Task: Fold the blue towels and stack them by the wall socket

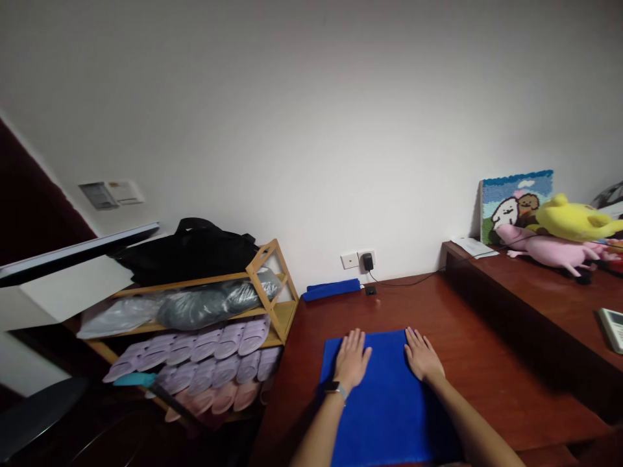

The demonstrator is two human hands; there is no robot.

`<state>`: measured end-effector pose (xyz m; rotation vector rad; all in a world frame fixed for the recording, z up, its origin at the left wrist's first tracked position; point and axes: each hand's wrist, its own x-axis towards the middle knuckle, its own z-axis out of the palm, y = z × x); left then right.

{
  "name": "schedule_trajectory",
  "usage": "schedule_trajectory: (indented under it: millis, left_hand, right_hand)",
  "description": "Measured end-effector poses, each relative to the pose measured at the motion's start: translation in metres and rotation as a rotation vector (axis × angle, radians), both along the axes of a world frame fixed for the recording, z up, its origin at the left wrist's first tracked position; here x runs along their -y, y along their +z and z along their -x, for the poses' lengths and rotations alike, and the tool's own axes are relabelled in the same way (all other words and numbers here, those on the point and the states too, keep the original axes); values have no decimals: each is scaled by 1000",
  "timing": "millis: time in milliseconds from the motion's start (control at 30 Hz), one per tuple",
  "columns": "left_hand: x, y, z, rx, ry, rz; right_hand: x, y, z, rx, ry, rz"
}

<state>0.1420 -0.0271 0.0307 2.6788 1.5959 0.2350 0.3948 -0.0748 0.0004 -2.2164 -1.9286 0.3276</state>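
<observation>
A blue cloth (384, 402) lies spread out on the reddish-brown desk (477, 376). My left hand (351, 360) rests flat on its far left part, fingers stretched away from me; a watch (335, 387) is on that wrist. At the far right corner my right hand (422, 355) lies palm down, open, partly over the cloth's edge. Neither hand grips anything. Against the wall, at the back of the desk, is a folded blue cloth (331, 290).
Left of the desk stands a wooden rack (272, 305) with several purple slippers (226, 338) and a black bag (189, 250). A plugged-in charger (366, 261) trails a cable rightward. The raised right surface holds plush toys (545, 246), a picture (516, 201) and a calculator-like device (612, 327).
</observation>
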Motion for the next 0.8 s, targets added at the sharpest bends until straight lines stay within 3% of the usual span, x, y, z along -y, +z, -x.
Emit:
schedule_trajectory:
  millis: [67, 167, 267, 367, 533, 633, 700, 800]
  left_hand:
    - [13, -6, -42, 60, -144, 23]
    - [28, -18, -90, 126, -179, 72]
    - [30, -27, -100, 139, -140, 91]
    - [19, -27, -68, 106, -87, 83]
    - [-1, -15, 28, 7, 153, 87]
    - [-6, -16, 73, -11, 234, 85]
    - [-5, -19, 86, -3, 249, 78]
    - [-2, -25, 88, 9, 252, 38]
  right_hand:
    - [0, 0, -1, 1, 1, 3]
    - [1, -1, -2, 18, 18, 5]
    - [1, -2, -3, 24, 27, 6]
    - [0, -2, -2, 19, 7, 11]
    - [1, -2, -2, 10, -1, 18]
    - [0, -6, -2, 27, -6, 15]
    - [-1, -9, -1, 46, -9, 8]
    - [-4, -12, -1, 91, -7, 17]
